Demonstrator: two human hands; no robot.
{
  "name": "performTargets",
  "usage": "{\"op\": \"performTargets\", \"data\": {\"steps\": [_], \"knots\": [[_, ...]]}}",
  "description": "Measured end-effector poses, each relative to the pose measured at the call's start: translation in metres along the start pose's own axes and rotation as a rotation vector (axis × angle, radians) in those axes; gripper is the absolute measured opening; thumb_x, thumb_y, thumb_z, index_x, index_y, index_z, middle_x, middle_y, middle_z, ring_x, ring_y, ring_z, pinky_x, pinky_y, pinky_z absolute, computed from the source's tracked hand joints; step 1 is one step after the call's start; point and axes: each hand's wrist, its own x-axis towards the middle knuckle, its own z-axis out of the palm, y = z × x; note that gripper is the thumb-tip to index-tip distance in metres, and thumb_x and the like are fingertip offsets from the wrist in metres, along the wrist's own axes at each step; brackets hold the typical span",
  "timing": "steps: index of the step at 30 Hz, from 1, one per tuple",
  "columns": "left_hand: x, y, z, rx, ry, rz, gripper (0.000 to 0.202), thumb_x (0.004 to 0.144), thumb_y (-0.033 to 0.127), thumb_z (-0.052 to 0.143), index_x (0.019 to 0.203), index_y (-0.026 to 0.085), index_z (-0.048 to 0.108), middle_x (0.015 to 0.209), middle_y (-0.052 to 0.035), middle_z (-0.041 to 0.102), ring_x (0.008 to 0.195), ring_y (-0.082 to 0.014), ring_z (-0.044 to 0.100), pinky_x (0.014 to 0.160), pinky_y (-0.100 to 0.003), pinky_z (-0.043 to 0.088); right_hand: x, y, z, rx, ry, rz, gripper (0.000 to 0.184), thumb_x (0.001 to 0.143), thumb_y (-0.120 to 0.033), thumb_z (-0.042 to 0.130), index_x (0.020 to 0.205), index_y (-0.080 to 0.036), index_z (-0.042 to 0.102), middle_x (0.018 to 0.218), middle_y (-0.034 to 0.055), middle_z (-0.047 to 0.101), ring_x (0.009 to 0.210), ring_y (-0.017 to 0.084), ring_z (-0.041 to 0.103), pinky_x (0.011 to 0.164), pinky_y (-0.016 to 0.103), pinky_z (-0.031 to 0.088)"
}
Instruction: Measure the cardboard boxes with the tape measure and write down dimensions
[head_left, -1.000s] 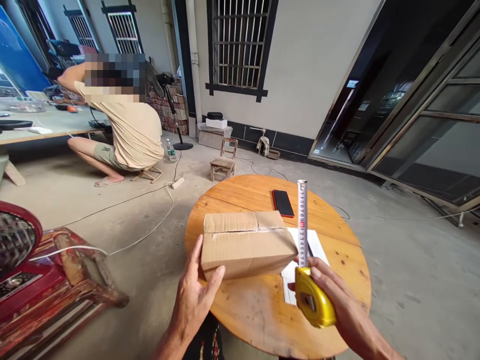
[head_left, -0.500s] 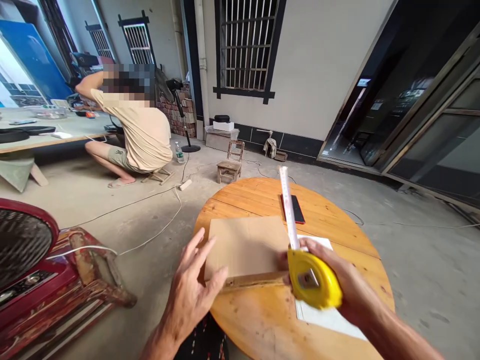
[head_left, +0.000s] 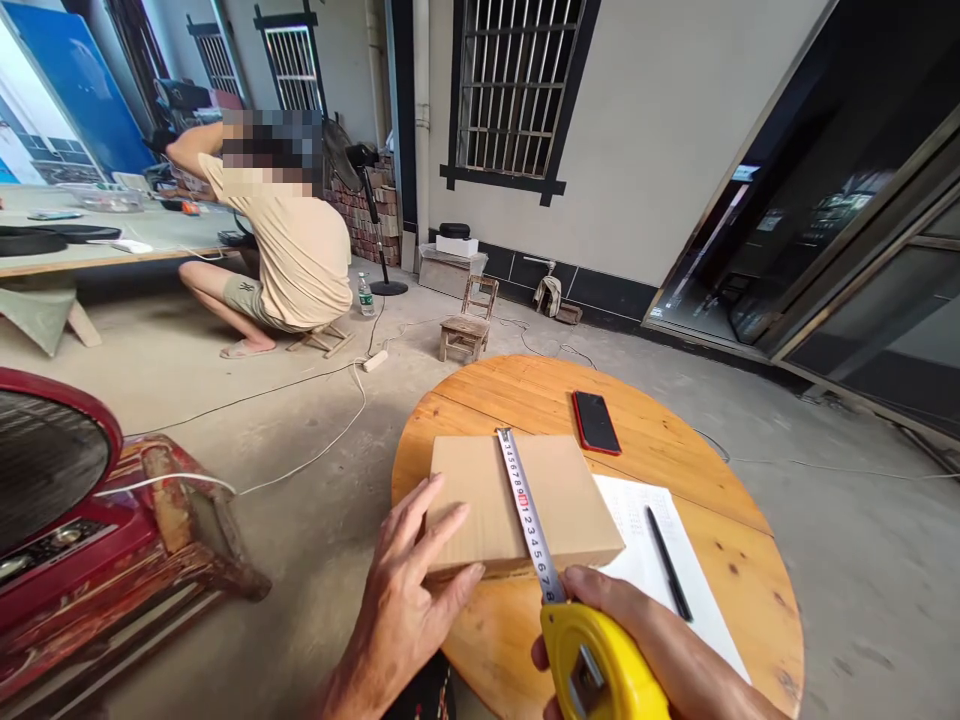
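A flat cardboard box (head_left: 487, 500) lies on a round wooden table (head_left: 735, 580). My left hand (head_left: 409, 600) rests open on the box's near left corner, fingers spread. My right hand (head_left: 660, 655) grips a yellow tape measure (head_left: 600, 665) at the table's near edge. Its white tape blade (head_left: 525, 510) runs across the top of the box, with the hook at the far edge.
A red phone (head_left: 596, 422) lies at the far side of the table, a sheet of paper (head_left: 675, 590) with a black pen (head_left: 669, 563) to the right of the box. A red fan (head_left: 45, 480) stands left. A person (head_left: 281, 250) crouches further back, near a small wooden chair (head_left: 466, 320). Cables cross the floor.
The box was turned from standing on edge to lying flat. The tape, upright before, now lies across the box top. My left hand settled on the box corner.
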Motion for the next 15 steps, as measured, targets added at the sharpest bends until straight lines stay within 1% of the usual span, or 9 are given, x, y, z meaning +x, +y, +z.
{"op": "performTargets", "data": {"steps": [2, 5, 8, 11, 13, 15], "knots": [[-0.001, 0.000, 0.001, -0.015, 0.003, -0.008, 0.039, 0.086, 0.022, 0.062, 0.125, 0.023, 0.058, 0.145, -0.0116, 0.047, 0.130, -0.0291, 0.049, 0.101, -0.046, 0.050, 0.000, 0.003, 0.000, -0.021, 0.011, 0.010, 0.047, 0.087, -0.055, 0.054, 0.098, -0.010, 0.065, 0.083, 0.0125, 0.074, 0.061, 0.021, 0.072, 0.059, 0.028, 0.055], [-0.002, 0.000, 0.003, -0.037, 0.007, -0.020, 0.041, 0.086, 0.021, 0.063, 0.126, 0.023, 0.057, 0.145, -0.0119, 0.046, 0.131, -0.0297, 0.047, 0.102, -0.047, 0.049, -0.002, 0.010, -0.003, -0.049, 0.044, 0.046, 0.059, 0.083, -0.065, 0.055, 0.092, -0.008, 0.068, 0.079, 0.0136, 0.074, 0.066, 0.022, 0.072, 0.060, 0.027, 0.055], [-0.004, 0.000, 0.003, -0.050, 0.009, -0.025, 0.041, 0.085, 0.022, 0.063, 0.126, 0.023, 0.057, 0.145, -0.0115, 0.045, 0.131, -0.0297, 0.047, 0.103, -0.047, 0.048, -0.001, 0.015, -0.005, -0.058, 0.024, 0.045, 0.061, 0.082, -0.067, 0.055, 0.088, -0.008, 0.069, 0.078, 0.0132, 0.072, 0.066, 0.021, 0.072, 0.060, 0.026, 0.055], [-0.003, -0.001, 0.004, -0.053, 0.005, -0.027, 0.041, 0.086, 0.022, 0.063, 0.127, 0.023, 0.057, 0.146, -0.0111, 0.045, 0.131, -0.0293, 0.047, 0.104, -0.047, 0.048, 0.000, 0.016, -0.007, -0.093, -0.013, -0.020, 0.060, 0.083, -0.068, 0.053, 0.090, -0.010, 0.067, 0.084, 0.0131, 0.072, 0.068, 0.022, 0.072, 0.061, 0.028, 0.055], [-0.002, -0.002, 0.007, -0.033, 0.007, -0.023, 0.041, 0.087, 0.023, 0.063, 0.127, 0.023, 0.057, 0.145, -0.0111, 0.045, 0.131, -0.0295, 0.047, 0.103, -0.047, 0.048, 0.000, 0.016, -0.010, -0.141, -0.051, -0.108, 0.058, 0.083, -0.069, 0.053, 0.096, -0.013, 0.063, 0.093, 0.0120, 0.072, 0.072, 0.023, 0.073, 0.064, 0.031, 0.056], [0.002, -0.003, 0.011, 0.016, 0.012, -0.020, 0.040, 0.088, 0.026, 0.062, 0.127, 0.024, 0.057, 0.145, -0.0116, 0.045, 0.132, -0.0310, 0.045, 0.103, -0.049, 0.047, -0.004, 0.016, -0.017, -0.190, -0.114, -0.199, 0.053, 0.082, -0.067, 0.059, 0.098, -0.017, 0.060, 0.097, 0.0096, 0.070, 0.077, 0.024, 0.073, 0.069, 0.033, 0.056]]}}
